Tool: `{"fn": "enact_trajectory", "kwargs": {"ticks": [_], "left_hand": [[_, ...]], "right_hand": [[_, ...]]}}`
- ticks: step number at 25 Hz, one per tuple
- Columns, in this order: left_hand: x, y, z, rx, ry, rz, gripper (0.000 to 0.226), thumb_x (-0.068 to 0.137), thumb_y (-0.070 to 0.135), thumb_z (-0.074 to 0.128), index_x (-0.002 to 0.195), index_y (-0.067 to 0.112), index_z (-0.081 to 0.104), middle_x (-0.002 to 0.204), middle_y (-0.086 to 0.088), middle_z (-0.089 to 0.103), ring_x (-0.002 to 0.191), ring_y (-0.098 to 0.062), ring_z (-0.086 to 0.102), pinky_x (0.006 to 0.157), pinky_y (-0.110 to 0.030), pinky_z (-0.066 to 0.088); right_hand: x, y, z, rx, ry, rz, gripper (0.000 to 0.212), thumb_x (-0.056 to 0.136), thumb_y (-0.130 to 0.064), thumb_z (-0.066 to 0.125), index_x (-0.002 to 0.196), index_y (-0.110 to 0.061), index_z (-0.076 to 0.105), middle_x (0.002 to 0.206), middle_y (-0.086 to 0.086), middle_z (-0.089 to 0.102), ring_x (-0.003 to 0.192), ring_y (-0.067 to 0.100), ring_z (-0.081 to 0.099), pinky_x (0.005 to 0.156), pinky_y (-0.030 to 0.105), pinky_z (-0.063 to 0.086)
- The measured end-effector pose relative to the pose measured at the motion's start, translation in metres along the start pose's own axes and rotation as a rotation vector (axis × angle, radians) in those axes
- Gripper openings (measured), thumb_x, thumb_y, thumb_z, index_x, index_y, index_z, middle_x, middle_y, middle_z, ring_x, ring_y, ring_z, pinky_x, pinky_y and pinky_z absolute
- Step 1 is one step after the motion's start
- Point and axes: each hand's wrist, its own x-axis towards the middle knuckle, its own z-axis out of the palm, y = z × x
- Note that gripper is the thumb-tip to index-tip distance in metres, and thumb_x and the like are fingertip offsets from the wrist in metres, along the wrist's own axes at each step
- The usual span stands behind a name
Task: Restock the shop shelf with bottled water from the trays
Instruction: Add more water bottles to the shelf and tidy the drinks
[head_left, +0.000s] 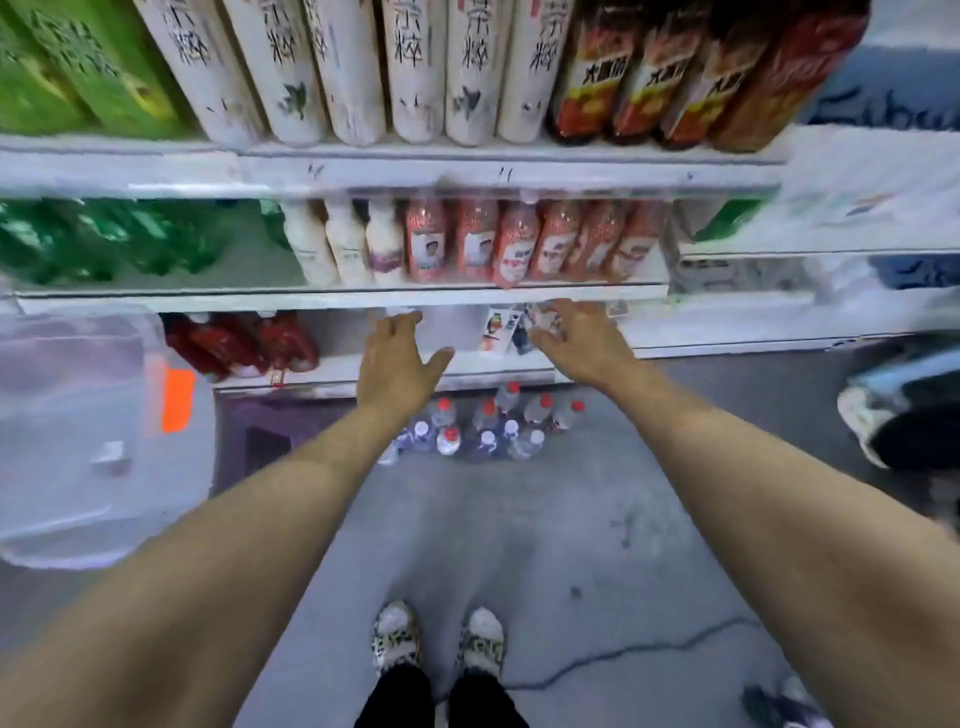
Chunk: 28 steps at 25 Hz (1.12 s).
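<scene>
Several small water bottles with red and white caps stand in a cluster on the grey floor, just in front of the bottom shelf. My left hand reaches toward that low shelf with fingers spread and holds nothing. My right hand is stretched out beside it, fingers apart, at the shelf's front near some small packets. A bare gap on the low shelf lies between my two hands.
Red bottles stand at the shelf's left. Above are pink-red bottles, white bottles and green bottles. A clear plastic bin sits at left. Another person's shoe is at right. My feet stand below.
</scene>
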Motion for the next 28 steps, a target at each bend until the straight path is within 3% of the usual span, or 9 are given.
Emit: {"fn": "enact_trajectory", "kwargs": {"ticks": [4,7,14,19,25,28], "left_hand": [[-0.016,-0.091,0.089,-0.04,-0.059,-0.077,0.061,0.089,0.029,0.072,0.141,0.006,0.051,0.141,-0.016,0.052,0.133,-0.032,0.044,0.109,-0.033,0.03],[-0.029,-0.153,0.153,-0.051,-0.084,-0.14,0.056,0.088,0.028,0.074,0.135,0.004,0.055,0.132,-0.019,0.057,0.124,-0.036,0.049,0.102,-0.037,0.036],[-0.001,-0.251,0.314,-0.083,-0.118,-0.087,0.063,0.088,0.03,0.076,0.141,0.008,0.051,0.142,-0.017,0.052,0.134,-0.033,0.043,0.112,-0.033,0.029],[0.071,-0.305,0.411,-0.182,-0.052,0.061,0.061,0.089,0.028,0.075,0.144,0.016,0.052,0.145,-0.011,0.053,0.135,-0.03,0.046,0.114,-0.045,0.036],[0.109,-0.335,0.454,-0.268,0.141,0.198,0.033,0.093,0.018,0.069,0.126,0.015,0.065,0.116,0.003,0.066,0.11,-0.023,0.06,0.099,-0.031,0.043],[0.107,-0.339,0.459,-0.301,0.179,0.229,0.033,0.094,0.019,0.068,0.127,0.019,0.065,0.117,0.013,0.061,0.113,-0.016,0.058,0.102,-0.031,0.043]], "right_hand": [[0.002,0.072,0.13,0.151,-0.063,0.143,0.054,0.097,-0.041,0.062,0.142,-0.013,0.052,0.135,0.015,0.062,0.124,0.035,0.057,0.097,0.037,0.045],[0.001,0.125,0.219,0.257,-0.064,0.256,0.051,0.094,-0.034,0.07,0.137,-0.011,0.056,0.134,0.015,0.063,0.122,0.036,0.059,0.097,0.036,0.045],[0.047,0.237,0.394,0.445,-0.01,0.52,0.076,0.085,-0.043,0.08,0.147,-0.014,0.047,0.143,0.011,0.058,0.13,0.028,0.056,0.105,0.032,0.042],[0.121,0.3,0.488,0.624,0.168,0.501,0.085,0.079,-0.028,0.087,0.15,-0.013,0.042,0.143,0.008,0.055,0.128,0.025,0.055,0.105,0.035,0.044],[0.187,0.344,0.553,0.946,0.329,0.379,0.071,0.076,-0.004,0.087,0.137,-0.011,0.052,0.125,0.004,0.067,0.112,0.022,0.066,0.106,0.043,0.051],[0.183,0.353,0.556,1.024,0.333,0.334,0.066,0.072,-0.003,0.089,0.129,-0.011,0.057,0.117,0.001,0.072,0.103,0.014,0.07,0.096,0.034,0.055]]}}
